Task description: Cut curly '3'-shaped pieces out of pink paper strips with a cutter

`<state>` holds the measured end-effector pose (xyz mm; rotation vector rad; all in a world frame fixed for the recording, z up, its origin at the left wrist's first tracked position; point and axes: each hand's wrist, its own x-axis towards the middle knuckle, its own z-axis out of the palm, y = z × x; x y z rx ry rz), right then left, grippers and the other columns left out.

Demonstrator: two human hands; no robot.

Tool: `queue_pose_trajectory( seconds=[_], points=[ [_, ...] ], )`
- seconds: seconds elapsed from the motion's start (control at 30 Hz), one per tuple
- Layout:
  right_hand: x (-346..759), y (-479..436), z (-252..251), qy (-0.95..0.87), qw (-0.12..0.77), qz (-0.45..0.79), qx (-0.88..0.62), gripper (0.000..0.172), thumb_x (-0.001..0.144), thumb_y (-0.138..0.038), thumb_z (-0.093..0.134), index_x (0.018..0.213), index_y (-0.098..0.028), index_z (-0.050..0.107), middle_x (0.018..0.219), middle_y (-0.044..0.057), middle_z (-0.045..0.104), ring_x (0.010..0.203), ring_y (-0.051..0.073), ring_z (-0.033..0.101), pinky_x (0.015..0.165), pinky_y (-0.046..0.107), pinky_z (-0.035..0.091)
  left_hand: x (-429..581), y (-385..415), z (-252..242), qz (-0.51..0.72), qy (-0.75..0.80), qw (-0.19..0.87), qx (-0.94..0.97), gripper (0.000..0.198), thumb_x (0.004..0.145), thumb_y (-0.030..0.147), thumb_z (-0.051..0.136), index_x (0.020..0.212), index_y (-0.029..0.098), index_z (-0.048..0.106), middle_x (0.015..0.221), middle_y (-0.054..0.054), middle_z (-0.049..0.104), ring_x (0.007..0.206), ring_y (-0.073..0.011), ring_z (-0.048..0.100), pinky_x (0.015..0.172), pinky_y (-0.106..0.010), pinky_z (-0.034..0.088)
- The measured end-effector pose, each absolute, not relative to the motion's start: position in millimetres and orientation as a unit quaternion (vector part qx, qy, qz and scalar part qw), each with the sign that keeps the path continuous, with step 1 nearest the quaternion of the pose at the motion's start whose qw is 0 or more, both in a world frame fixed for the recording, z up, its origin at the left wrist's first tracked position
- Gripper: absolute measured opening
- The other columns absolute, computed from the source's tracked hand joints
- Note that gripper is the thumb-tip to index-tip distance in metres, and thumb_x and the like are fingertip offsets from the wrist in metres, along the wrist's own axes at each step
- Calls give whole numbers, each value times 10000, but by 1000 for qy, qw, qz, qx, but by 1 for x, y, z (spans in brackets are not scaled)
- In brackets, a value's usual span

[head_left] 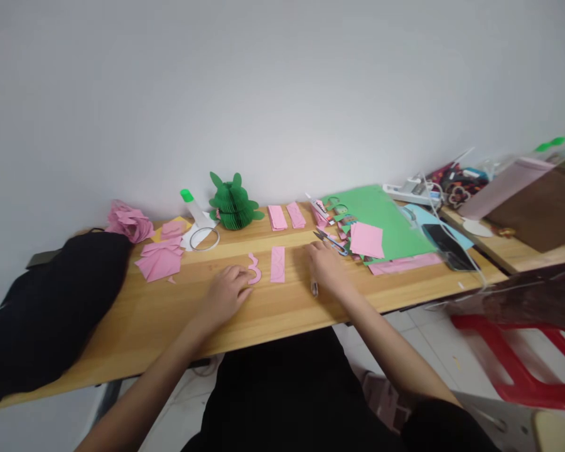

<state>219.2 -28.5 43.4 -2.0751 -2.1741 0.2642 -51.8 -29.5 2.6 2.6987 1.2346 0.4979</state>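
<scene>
hands (pixel 223 292), pink strip (pixel 277 264) between

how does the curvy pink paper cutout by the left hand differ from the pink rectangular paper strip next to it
The curvy pink paper cutout has a scalloped outline; the pink rectangular paper strip has straight edges. The cutout lies at the left hand's fingertips, the strip farther from that hand. Both lie on the wooden table.

A black cloth (pixel 66 301) lies on the left of the counter (pixel 136 320). On the right, a dark phone (pixel 448 247) lies near a power strip (pixel 412 196). Below is a red stool (pixel 541 394).
</scene>
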Motion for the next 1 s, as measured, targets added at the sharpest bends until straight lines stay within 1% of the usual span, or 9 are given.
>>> queue_pose_trajectory(
  seconds=[0.1, 0.2, 0.33, 0.4, 0.5, 0.6, 0.73, 0.83, 1.0],
  points=[
    [206, 0, 51, -720, 48, 120, -682, 340, 973, -122, 419, 1202, -113, 671, 1266, 197, 658, 1227, 292, 581, 1009, 374, 441, -39, -31, 6, 150, 401, 74, 901, 196, 917, 203, 573, 1040, 196, 726, 1172, -123, 662, 1113, -299, 604, 953, -494, 519],
    [194, 29, 52, -720, 10, 181, -670, 266, 987, -233, 518, 1187, -144, 668, 1186, 142, 694, 1113, 253, 652, 948, 367, 513, -26, -27, 10, 136, 397, 88, 903, 169, 913, 210, 603, 1028, 183, 723, 1147, -128, 658, 1121, -306, 596, 957, -503, 515],
    [189, 57, 47, -710, -40, 244, -659, 361, 966, -370, 616, 1276, -187, 590, 1293, 96, 622, 1097, 232, 650, 916, 451, 571, -18, -18, 13, 132, 405, 110, 898, 170, 904, 217, 640, 1057, 194, 711, 1150, -113, 652, 1144, -296, 590, 995, -498, 502],
    [192, 65, 45, -711, -53, 274, -646, 357, 958, -371, 628, 1261, -185, 600, 1281, 92, 629, 1082, 228, 654, 908, 446, 574, -17, -14, 12, 136, 408, 119, 895, 225, 877, 223, 691, 1101, 200, 697, 1168, -102, 649, 1169, -297, 582, 1026, -494, 489],
    [198, 72, 44, -712, -43, 307, -630, 182, 906, -281, 678, 989, -122, 711, 1016, 93, 728, 937, 221, 688, 835, 359, 556, -18, -10, 8, 150, 418, 129, 887, 344, 837, 242, 754, 1168, 197, 670, 1201, -103, 640, 1191, -306, 570, 1027, -495, 493],
    [200, 72, 45, -712, -6, 338, -616, 93, 844, -215, 698, 802, -133, 713, 827, 55, 740, 819, 186, 684, 721, 275, 509, -20, -8, 0, 167, 425, 144, 878, 388, 787, 263, 812, 1144, 196, 677, 1204, -106, 637, 1189, -318, 568, 995, -486, 513],
    [205, 71, 51, -701, 35, 401, -588, 70, 790, -198, 678, 736, -154, 686, 693, 5, 712, 677, 135, 657, 623, 229, 482, -23, -7, -14, 214, 422, 184, 861, 365, 795, 277, 806, 1132, 213, 680, 1228, -98, 623, 1213, -324, 554, 1000, -475, 508],
    [225, 79, 72, -685, 51, 440, -579, 104, 794, -259, 655, 758, -163, 678, 631, -6, 687, 595, 123, 642, 545, 214, 463, -25, -7, -20, 235, 422, 193, 854, 404, 797, 281, 804, 1169, 216, 659, 1266, -101, 610, 1230, -322, 547, 1021, -476, 496],
    [261, 126, 117, -665, 70, 402, -626, 157, 802, -312, 673, 735, -170, 668, 600, -1, 683, 542, 112, 611, 523, 214, 446, -27, -6, -23, 276, 423, 198, 840, 326, 837, 260, 752, 1144, 216, 653, 1269, -115, 613, 1224, -310, 559, 995, -462, 513]
  ],
)
